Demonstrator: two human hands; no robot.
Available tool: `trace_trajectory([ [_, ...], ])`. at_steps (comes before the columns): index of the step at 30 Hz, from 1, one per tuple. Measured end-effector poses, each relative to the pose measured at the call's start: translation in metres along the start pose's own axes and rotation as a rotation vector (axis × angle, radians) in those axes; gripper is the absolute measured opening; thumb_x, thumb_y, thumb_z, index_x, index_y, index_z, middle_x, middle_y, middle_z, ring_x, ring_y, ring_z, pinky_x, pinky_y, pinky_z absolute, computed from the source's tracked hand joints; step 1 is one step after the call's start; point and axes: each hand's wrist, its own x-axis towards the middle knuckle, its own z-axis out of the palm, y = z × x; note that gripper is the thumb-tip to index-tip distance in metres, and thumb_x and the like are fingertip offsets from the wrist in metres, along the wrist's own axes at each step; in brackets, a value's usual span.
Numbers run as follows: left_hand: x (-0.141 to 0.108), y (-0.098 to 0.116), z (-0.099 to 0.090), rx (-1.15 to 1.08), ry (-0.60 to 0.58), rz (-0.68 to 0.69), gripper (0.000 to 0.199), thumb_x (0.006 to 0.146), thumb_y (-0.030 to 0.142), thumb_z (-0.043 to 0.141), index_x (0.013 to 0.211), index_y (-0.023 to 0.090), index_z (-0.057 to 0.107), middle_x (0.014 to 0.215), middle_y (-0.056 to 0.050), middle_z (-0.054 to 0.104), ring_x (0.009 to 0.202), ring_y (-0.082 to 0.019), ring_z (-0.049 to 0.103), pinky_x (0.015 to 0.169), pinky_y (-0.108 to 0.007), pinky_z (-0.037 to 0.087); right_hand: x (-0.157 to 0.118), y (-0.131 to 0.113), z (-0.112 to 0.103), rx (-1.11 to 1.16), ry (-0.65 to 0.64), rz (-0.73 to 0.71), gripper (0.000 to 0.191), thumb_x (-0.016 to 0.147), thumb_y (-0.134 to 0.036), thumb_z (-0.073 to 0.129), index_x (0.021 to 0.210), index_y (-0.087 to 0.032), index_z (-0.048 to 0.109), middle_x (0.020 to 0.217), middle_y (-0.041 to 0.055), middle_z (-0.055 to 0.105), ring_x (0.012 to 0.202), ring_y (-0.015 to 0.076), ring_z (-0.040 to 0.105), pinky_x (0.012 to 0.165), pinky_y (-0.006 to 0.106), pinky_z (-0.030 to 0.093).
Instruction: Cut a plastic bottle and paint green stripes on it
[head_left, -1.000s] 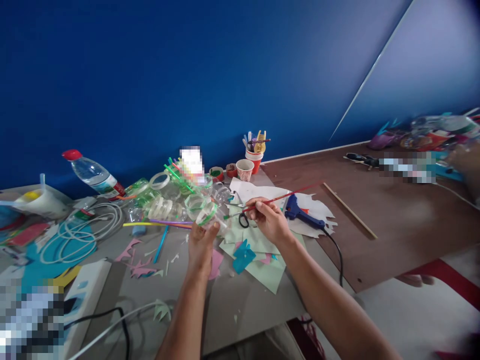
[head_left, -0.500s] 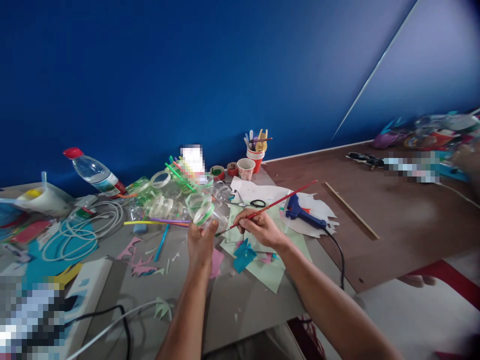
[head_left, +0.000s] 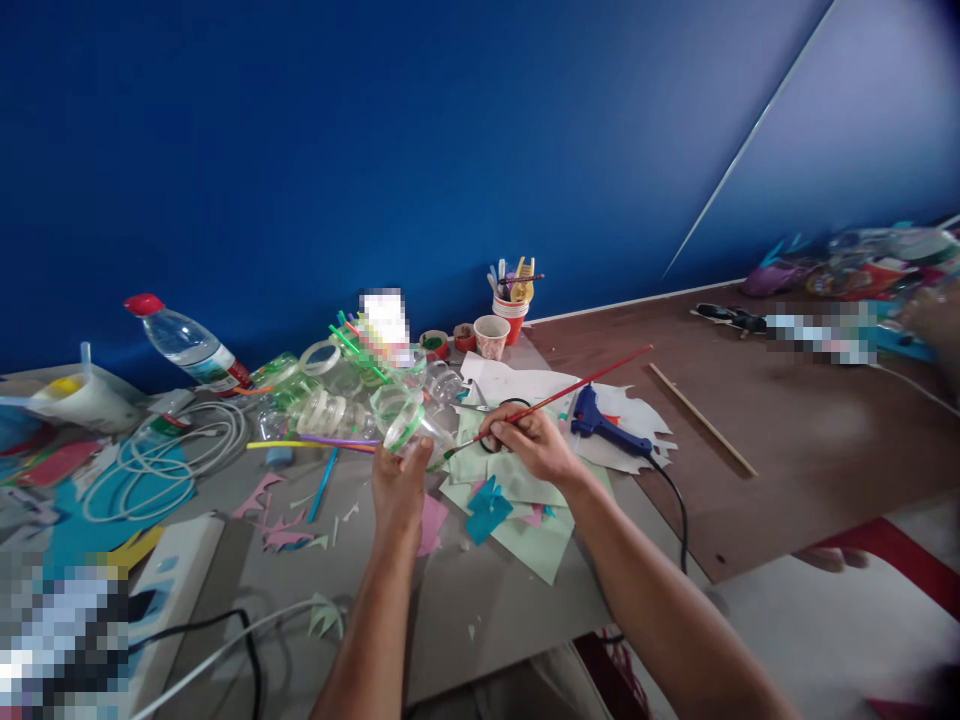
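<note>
My left hand (head_left: 402, 485) is closed around a clear plastic bottle piece (head_left: 405, 425) that has a band of green on it. A long red paintbrush (head_left: 576, 387) is pinched in my right hand (head_left: 529, 440), its handle slanting up to the right. The green-tinged bristles point down to the left, close beside the bottle piece; whether they touch it I cannot tell. Black-handled scissors (head_left: 514, 404) lie partly behind my right hand. Below it are pale green paper sheets (head_left: 541, 555) and a blue paper scrap (head_left: 489, 512).
A blue glue gun (head_left: 611, 425) with a black cord lies at right, near a wooden stick (head_left: 703, 420). Paper cups (head_left: 492, 338), a red-capped bottle (head_left: 187, 345), coiled white cable (head_left: 161, 465) and a power strip (head_left: 176, 590) surround the work. Another person's hand (head_left: 930, 315) shows far right.
My right hand has moved slightly right and up with the paintbrush, drawing its tip away from the bottle piece. My left hand has shifted and tilted the bottle piece slightly.
</note>
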Motion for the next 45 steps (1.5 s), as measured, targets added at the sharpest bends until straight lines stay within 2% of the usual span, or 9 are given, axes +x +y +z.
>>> trace_trajectory([
  [7, 0.0, -0.001, -0.001, -0.026, -0.004, 0.005, 0.035, 0.068, 0.042, 0.074, 0.091, 0.017, 0.068, 0.092, -0.005, 0.071, 0.092, -0.022, 0.066, 0.085, -0.037, 0.05, 0.004, 0.007, -0.008, 0.06, 0.063, 0.007, 0.025, 0.088, -0.034, 0.053, 0.081, -0.015, 0.066, 0.059, 0.0011, 0.06, 0.054, 0.0111, 0.051, 0.052, 0.024, 0.038],
  [15, 0.003, -0.011, -0.003, -0.127, -0.091, 0.01, 0.04, 0.068, 0.04, 0.075, 0.1, 0.017, 0.068, 0.1, -0.007, 0.072, 0.098, -0.022, 0.065, 0.09, -0.037, 0.048, 0.008, 0.014, -0.012, 0.2, 0.136, 0.057, 0.023, 0.084, -0.034, 0.057, 0.075, -0.014, 0.066, 0.054, 0.0007, 0.06, 0.045, 0.0081, 0.041, 0.046, 0.023, 0.03],
  [23, 0.004, -0.013, -0.003, -0.237, -0.136, -0.025, 0.038, 0.064, 0.038, 0.078, 0.096, 0.018, 0.071, 0.1, -0.007, 0.073, 0.1, -0.023, 0.065, 0.093, -0.035, 0.045, 0.011, 0.016, -0.016, 0.292, 0.184, 0.143, 0.02, 0.079, -0.034, 0.059, 0.075, -0.015, 0.064, 0.052, 0.0001, 0.058, 0.047, 0.0089, 0.043, 0.047, 0.023, 0.029],
  [28, 0.003, -0.008, -0.003, -0.331, -0.167, -0.061, 0.036, 0.067, 0.037, 0.077, 0.096, 0.018, 0.069, 0.101, -0.006, 0.073, 0.101, -0.023, 0.065, 0.092, -0.035, 0.046, 0.013, 0.016, -0.017, 0.306, 0.269, 0.124, 0.018, 0.077, -0.033, 0.06, 0.072, -0.015, 0.063, 0.051, -0.0011, 0.055, 0.047, 0.0091, 0.043, 0.047, 0.023, 0.028],
  [32, 0.001, -0.006, -0.002, -0.4, -0.244, -0.107, 0.033, 0.069, 0.035, 0.076, 0.097, 0.018, 0.069, 0.101, -0.007, 0.073, 0.104, -0.023, 0.064, 0.094, -0.035, 0.046, 0.012, 0.014, -0.015, 0.256, 0.304, 0.102, 0.018, 0.078, -0.033, 0.058, 0.072, -0.016, 0.061, 0.051, -0.0019, 0.054, 0.046, 0.0086, 0.042, 0.047, 0.023, 0.028],
  [35, 0.0, -0.004, 0.0, -0.415, -0.272, -0.1, 0.032, 0.069, 0.035, 0.076, 0.096, 0.018, 0.07, 0.106, -0.008, 0.072, 0.11, -0.025, 0.061, 0.095, -0.037, 0.045, 0.009, 0.008, -0.013, 0.133, 0.295, 0.054, 0.019, 0.08, -0.032, 0.055, 0.074, -0.015, 0.061, 0.052, -0.0014, 0.055, 0.047, 0.0089, 0.042, 0.048, 0.023, 0.029],
  [40, -0.004, 0.004, 0.002, -0.356, -0.241, -0.152, 0.039, 0.061, 0.039, 0.081, 0.093, 0.018, 0.072, 0.109, -0.01, 0.071, 0.118, -0.029, 0.056, 0.095, -0.039, 0.044, 0.003, -0.002, -0.007, -0.134, 0.293, -0.033, 0.017, 0.083, -0.025, 0.049, 0.076, -0.015, 0.061, 0.058, -0.0004, 0.054, 0.05, 0.0099, 0.044, 0.049, 0.023, 0.031],
  [45, -0.005, 0.008, 0.003, -0.318, -0.208, -0.169, 0.043, 0.058, 0.039, 0.082, 0.094, 0.019, 0.071, 0.108, -0.009, 0.071, 0.115, -0.028, 0.057, 0.098, -0.04, 0.041, -0.001, -0.006, -0.003, -0.216, 0.254, -0.112, 0.017, 0.085, -0.023, 0.047, 0.078, -0.015, 0.061, 0.059, -0.0002, 0.052, 0.051, 0.0107, 0.043, 0.047, 0.023, 0.032],
])
